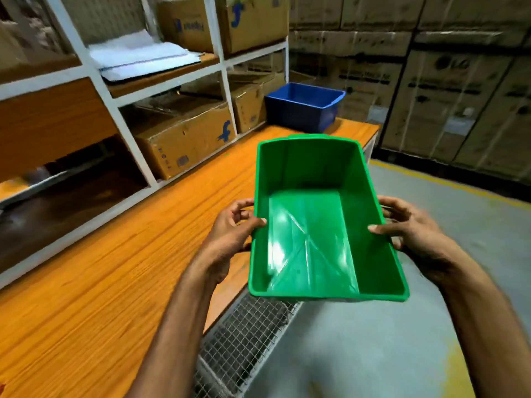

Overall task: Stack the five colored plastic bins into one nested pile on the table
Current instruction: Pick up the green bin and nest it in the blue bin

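Note:
I hold an empty green bin [316,225] in the air over the table's front edge, its open side facing me. My left hand [230,231] grips its left rim, thumb over the inside wall. On the opposite rim my right hand [411,228] grips the same way. A blue bin [304,107] stands upright and empty at the far end of the orange wooden table [115,268]. No other coloured bins are in view.
White shelving [120,122] with cardboard boxes lines the table's left side. Stacked cartons [431,81] form a wall at the back right. A wire mesh panel [247,340] sits under the table edge. Grey floor with a yellow line lies to the right.

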The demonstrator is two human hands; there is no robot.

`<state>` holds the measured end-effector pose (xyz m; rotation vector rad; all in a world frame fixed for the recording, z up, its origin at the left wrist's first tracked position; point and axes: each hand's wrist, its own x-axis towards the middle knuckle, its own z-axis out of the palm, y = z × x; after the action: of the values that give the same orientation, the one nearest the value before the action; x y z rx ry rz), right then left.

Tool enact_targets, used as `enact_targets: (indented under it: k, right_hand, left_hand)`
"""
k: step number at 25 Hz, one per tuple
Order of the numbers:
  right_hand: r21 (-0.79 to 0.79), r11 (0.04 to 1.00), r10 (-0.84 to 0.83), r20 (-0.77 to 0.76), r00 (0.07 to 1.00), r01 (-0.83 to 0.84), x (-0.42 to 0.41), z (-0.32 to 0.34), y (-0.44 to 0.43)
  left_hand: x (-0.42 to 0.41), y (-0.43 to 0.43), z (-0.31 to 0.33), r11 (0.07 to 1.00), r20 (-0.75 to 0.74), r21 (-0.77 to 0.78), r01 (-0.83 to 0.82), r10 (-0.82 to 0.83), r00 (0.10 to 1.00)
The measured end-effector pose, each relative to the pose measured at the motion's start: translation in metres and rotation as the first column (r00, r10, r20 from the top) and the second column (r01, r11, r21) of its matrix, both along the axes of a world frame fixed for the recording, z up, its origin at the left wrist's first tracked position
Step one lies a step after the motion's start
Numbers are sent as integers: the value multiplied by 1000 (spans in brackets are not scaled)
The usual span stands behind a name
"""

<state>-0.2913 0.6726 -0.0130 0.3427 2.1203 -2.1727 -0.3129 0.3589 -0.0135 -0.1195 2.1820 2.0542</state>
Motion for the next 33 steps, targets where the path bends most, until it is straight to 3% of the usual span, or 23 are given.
enact_targets:
  k: [6, 14, 23, 30, 33]
  right_hand:
    - [173, 976, -107, -138, 985, 130, 20, -42, 133]
    - [190, 920, -316, -161, 935, 343, -11, -61, 248]
    - [331, 869, -347, -118, 930, 367, -171, -51, 367]
    - [160, 895, -434, 89, 897, 417, -316, -51, 457]
    - [96, 915, -401, 106, 910, 392, -374, -53, 495]
  left_hand:
    - [-24, 149, -55, 994, -85, -22, 104, -106, 991]
    - [-88, 280, -76, 981, -105, -51, 190, -194, 975]
    - [-274, 404, -90, 963, -78, -33, 266, -268, 960]
    - [-418, 486, -78, 967, 57, -17, 255, -254, 966]
    - [-458, 519, -71, 982, 62, 13, 188, -188, 980]
